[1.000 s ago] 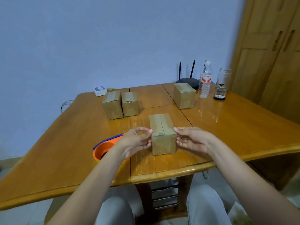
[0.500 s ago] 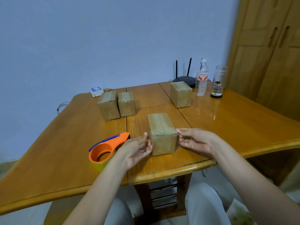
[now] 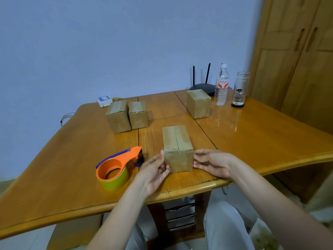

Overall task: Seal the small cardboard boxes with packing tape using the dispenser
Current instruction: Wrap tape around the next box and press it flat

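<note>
A small cardboard box (image 3: 177,147) stands near the table's front edge, its top flaps closed with a seam down the middle. My left hand (image 3: 155,170) touches the box's left side with relaxed fingers. My right hand (image 3: 211,162) touches its right side, fingers straight. An orange tape dispenser (image 3: 115,168) with a yellow-green roll lies on the table, just left of my left hand. Further back stand two boxes side by side (image 3: 118,117) (image 3: 138,115) and a third box (image 3: 198,103) at the back right.
At the wooden table's (image 3: 261,134) far end are a black router (image 3: 203,85), a plastic water bottle (image 3: 222,85), a glass jar (image 3: 239,90) and a small white device (image 3: 103,101). A wooden wardrobe (image 3: 297,51) stands to the right.
My left hand has slid down from the box's top edge to its lower left side, uncovering the dispenser. My right hand stays at the right side.
</note>
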Available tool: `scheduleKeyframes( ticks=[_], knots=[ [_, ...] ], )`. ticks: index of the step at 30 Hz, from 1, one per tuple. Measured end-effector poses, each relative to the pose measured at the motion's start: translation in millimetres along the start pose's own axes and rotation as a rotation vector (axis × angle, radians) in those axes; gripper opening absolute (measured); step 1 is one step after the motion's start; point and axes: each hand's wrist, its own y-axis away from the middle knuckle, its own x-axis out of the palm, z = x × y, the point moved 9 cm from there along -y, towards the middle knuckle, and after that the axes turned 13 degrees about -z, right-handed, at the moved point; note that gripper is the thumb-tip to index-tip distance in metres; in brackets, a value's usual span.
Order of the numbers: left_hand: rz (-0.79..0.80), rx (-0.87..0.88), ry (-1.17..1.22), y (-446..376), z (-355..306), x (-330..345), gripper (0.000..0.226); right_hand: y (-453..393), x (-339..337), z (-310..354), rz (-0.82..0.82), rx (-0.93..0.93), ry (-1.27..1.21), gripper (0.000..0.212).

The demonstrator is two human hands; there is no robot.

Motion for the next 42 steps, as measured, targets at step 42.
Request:
scheduleKeyframes(
  ticks=[42],
  knots=[
    [0.188, 1.024, -0.78, 41, -69, 19, 0.036, 33, 16, 65, 0.113, -0.814, 0.593, 0.047]
  ],
)
